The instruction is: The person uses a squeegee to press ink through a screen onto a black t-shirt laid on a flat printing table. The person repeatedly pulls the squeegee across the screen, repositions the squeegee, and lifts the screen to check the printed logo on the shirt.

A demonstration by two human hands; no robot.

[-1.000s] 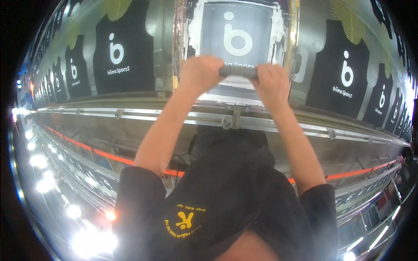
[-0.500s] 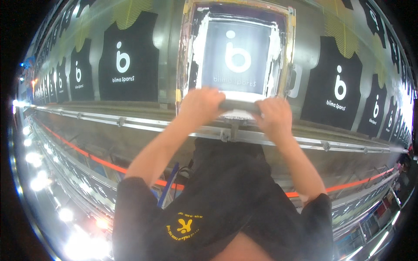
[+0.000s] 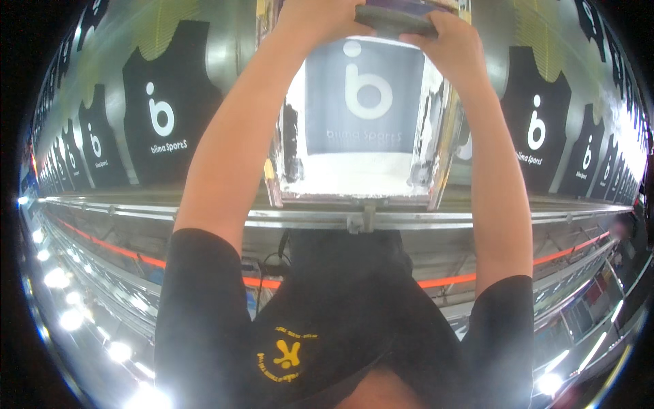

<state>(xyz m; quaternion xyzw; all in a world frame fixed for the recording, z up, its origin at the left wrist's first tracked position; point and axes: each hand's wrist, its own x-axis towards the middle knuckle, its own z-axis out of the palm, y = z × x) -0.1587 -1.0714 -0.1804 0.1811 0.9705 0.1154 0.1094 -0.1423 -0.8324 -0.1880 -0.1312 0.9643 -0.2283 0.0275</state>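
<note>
Both my arms reach forward over a framed printing screen (image 3: 355,196) that lies on a long table. My left hand (image 3: 319,22) and my right hand (image 3: 451,42) grip the two ends of a dark grey squeegee (image 3: 395,22) at the far end of the screen. Through the mesh shows a dark garment with a white logo (image 3: 366,92). White ink is smeared across the near end of the screen (image 3: 354,176). The tops of both hands are cut off by the picture's upper edge.
Black sleeveless vests with white logos lie in a row on the table, on the left (image 3: 167,116) and on the right (image 3: 538,129). A metal rail (image 3: 204,217) runs along the table's near edge. Below it runs an orange line (image 3: 102,245). Bright lights glare at the lower left (image 3: 68,317).
My hands have pushed the squeegee from the near end of the screen to its far end. The screen now looks larger and closer in the view.
</note>
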